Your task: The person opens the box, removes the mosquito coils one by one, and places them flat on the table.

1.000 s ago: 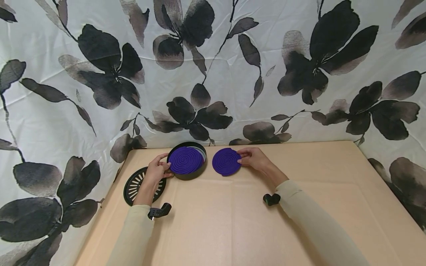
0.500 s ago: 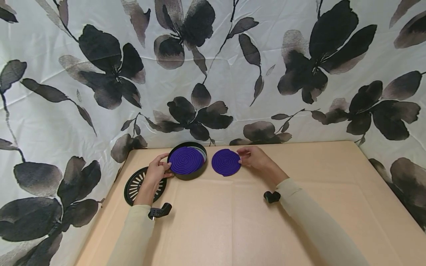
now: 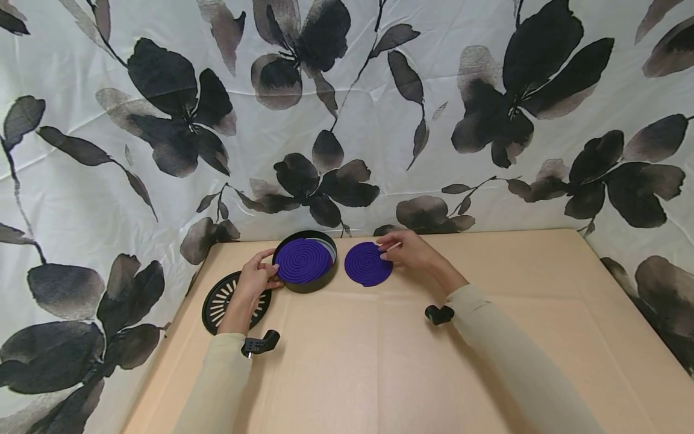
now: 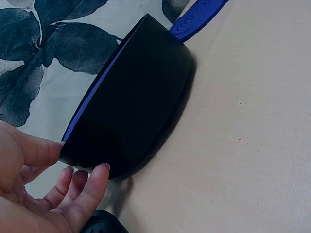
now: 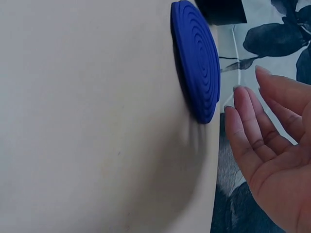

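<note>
Cloth (image 3: pixel 347 120) with big dark flowers hangs behind the pale table (image 3: pixel 379 374). A left sleeve (image 3: pixel 217 380) and a right sleeve (image 3: pixel 520 361) reach in over it. At the table's left side lies a black grid (image 3: pixel 217 301), and part of it is hidden. Next to that, by the back edge, is the black tub (image 4: pixel 131 97). The packed disc (image 3: pixel 302 261) sits in the tub. It is purple, with a swirl. A bit of something pale shows beside it, too small to name. The loose disc (image 3: pixel 366 264) has the same swirl and lies on the table, just right of the tub and apart from it.

1 second ago, the right hand (image 3: pixel 409 248) had its fingers at the edge of the loose disc. Now the hand has come up off it, and the right wrist view shows a gap between them. The disc has hardly moved, so it seems to be let go and set down there.

The left hand (image 3: pixel 255 277) has stayed put. Its thumb is on the tub's rim and its fingers bend against the side, so it holds the tub. The right hand's fingers are a little bent, with the thumb well apart from them, and hold nothing.
</note>
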Motion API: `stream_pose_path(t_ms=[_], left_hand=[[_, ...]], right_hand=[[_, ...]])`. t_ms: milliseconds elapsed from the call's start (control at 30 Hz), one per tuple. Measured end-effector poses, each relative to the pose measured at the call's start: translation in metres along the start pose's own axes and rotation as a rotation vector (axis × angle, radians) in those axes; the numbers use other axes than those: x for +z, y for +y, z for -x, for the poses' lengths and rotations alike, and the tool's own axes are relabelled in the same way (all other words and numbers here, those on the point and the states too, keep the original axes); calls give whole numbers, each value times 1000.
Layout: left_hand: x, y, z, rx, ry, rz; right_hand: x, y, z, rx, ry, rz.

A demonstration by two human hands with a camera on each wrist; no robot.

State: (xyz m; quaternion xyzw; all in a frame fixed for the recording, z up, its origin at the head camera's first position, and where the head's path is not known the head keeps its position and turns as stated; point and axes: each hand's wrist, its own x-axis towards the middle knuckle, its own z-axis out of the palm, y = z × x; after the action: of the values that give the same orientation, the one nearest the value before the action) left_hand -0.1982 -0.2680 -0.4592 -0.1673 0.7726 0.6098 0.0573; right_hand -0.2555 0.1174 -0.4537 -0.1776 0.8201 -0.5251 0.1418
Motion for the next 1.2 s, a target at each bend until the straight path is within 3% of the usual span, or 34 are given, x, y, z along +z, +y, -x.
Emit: stream_pose_path(t_ms=[300, 800, 1200], left_hand=[[2, 2, -2, 6, -1, 13], [6, 2, -1, 1, 6, 22], [7, 3, -4, -9, 27, 9]], right_hand=[[6, -20, -7, -39, -26, 22], [21, -34, -29, -63, -72, 29], [37, -56, -43, -121, -126, -32]])
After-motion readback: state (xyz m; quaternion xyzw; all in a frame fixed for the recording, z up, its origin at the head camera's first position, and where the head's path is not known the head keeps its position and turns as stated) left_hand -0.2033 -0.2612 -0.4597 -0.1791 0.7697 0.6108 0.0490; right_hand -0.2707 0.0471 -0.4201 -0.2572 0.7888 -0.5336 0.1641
